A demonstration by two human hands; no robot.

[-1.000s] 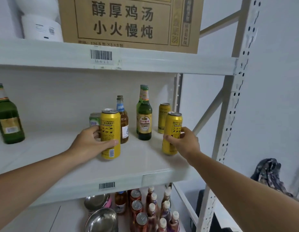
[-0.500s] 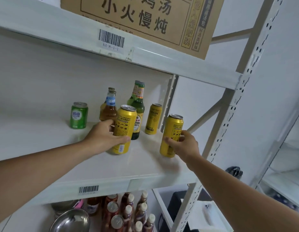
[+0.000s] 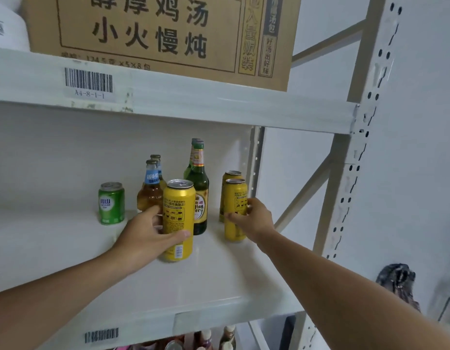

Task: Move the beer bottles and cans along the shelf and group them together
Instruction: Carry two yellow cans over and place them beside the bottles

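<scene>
On the white shelf (image 3: 67, 251), my left hand (image 3: 145, 238) grips a tall yellow can (image 3: 178, 205) standing in front of the group. My right hand (image 3: 256, 219) grips a second yellow can (image 3: 234, 198) further right and back. A third yellow can (image 3: 231, 175) stands right behind that one, mostly hidden. Between the two held cans stand two green bottles (image 3: 199, 180), one behind the other. Two amber bottles with blue neck labels (image 3: 150, 188) stand left of them. A short green can (image 3: 111, 203) stands at the far left of the group.
The shelf above (image 3: 218, 107) carries a large cardboard box (image 3: 155, 34) and a white roll (image 3: 7, 29). A slotted upright post (image 3: 357, 160) and a diagonal brace (image 3: 302, 193) bound the right end. Bottles (image 3: 226, 337) stand on the shelf below. A dark cloth (image 3: 398, 281) lies at the right.
Both yellow cans have slid back and inward towards the bottles, each still held. The right can now stands directly in front of the rear yellow can. The camera came closer.
</scene>
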